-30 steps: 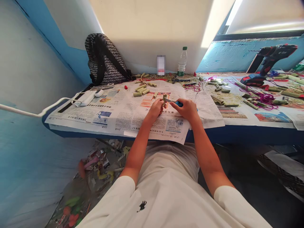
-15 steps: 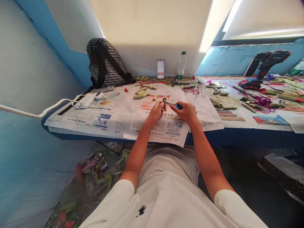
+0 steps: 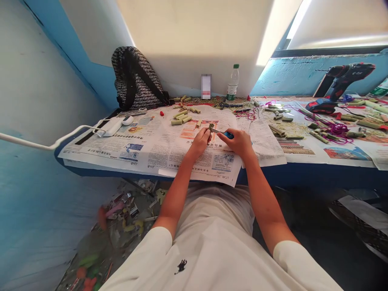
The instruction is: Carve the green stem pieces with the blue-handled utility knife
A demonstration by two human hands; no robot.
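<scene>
A short green stem piece [image 3: 211, 126], bamboo-like, pokes up from my left hand [image 3: 202, 142], whose fingers are closed around its lower part. My right hand [image 3: 238, 142] grips the blue handle of a knife [image 3: 228, 135]. The knife's blade points left and meets the stem piece near its top. Both hands are just above the newspaper [image 3: 163, 147] on the table. Beyond them lie several cut pale-green tube pieces [image 3: 181, 119], with a single one [image 3: 199, 123] nearer my left hand.
A patterned backpack [image 3: 136, 79], a phone [image 3: 206, 86] and a water bottle [image 3: 232, 83] stand along the back. At left is a white power strip [image 3: 110, 127]. On the right lie a cordless drill [image 3: 336, 87], purple cord [image 3: 338, 131] and scattered stem pieces. Litter [image 3: 127, 218] covers the floor.
The stem piece now leans more to the right, and the knife blade sits slightly differently against it. Both hands stay in nearly the same place; the view has shifted slightly.
</scene>
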